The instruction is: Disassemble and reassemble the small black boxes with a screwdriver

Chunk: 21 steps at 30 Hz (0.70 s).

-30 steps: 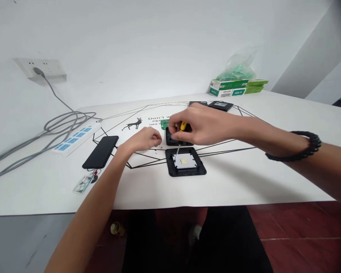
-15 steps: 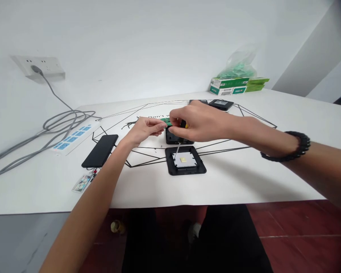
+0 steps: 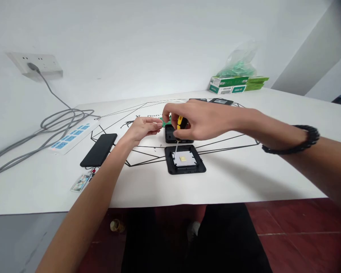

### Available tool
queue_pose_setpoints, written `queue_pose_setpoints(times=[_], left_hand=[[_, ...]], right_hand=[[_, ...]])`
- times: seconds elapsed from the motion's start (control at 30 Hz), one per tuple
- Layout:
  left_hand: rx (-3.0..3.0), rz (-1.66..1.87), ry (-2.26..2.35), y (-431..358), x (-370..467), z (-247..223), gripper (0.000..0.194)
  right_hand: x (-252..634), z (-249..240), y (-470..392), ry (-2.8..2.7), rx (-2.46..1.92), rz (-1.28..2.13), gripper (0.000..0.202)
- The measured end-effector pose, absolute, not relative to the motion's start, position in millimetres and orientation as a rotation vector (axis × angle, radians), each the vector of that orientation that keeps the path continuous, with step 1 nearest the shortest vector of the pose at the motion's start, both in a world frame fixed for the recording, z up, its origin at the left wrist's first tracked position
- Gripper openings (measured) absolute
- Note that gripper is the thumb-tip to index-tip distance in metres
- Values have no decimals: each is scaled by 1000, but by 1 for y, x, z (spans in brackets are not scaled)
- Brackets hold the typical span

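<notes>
A screwdriver (image 3: 182, 122) with a yellow and black handle is gripped in my right hand (image 3: 197, 119). Its thin shaft slants down, and the tip meets the left side of a pale square plate (image 3: 189, 161) fixed in a black square cover (image 3: 184, 170). A small yellow pad (image 3: 183, 159) lies on the plate. My left hand (image 3: 144, 129) is pinched closed beside the right one; what its fingertips hold, if anything, is hidden. Behind the hands, a green circuit board (image 3: 166, 120) shows in part. A black open housing (image 3: 169, 134) sits behind the cover, partly covered by my right hand.
Left of my left arm lie a black phone (image 3: 99, 150), a clear card charm (image 3: 81, 182) and a power strip (image 3: 74, 136) with a grey cable (image 3: 57, 117). Tiny dark bits (image 3: 160, 145) lie near the housing. Green and white boxes (image 3: 230, 84) stand far right.
My right hand has turned, bringing more of the yellow handle into sight. The screwdriver tip stays at the plate's left side. My left hand has barely moved; the view shifts slightly.
</notes>
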<state>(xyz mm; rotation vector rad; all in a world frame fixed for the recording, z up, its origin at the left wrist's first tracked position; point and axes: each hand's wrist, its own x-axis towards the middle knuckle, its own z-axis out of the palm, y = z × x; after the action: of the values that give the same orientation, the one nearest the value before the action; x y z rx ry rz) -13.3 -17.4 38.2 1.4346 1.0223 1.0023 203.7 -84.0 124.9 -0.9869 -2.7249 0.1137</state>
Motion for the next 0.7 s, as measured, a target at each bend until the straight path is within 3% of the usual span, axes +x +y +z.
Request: queue_pose_setpoints(times=[0.13,0.27,0.57,0.7], left_hand=[[1402,984,972,-19,-13,40,35],[1453,898,956,-22,-12,42,38],[1478,830,947,-21,-8,35,35],[1473,832,906,-19,-6,32,28]], right_hand=[[204,125,-84,-2709,-1028,99,5],[205,125,-86,-2725,-1005,159,14],[204,127,-84,-2774,-1014,232,8],[200,130,-83,-2717,-1035,192,15]])
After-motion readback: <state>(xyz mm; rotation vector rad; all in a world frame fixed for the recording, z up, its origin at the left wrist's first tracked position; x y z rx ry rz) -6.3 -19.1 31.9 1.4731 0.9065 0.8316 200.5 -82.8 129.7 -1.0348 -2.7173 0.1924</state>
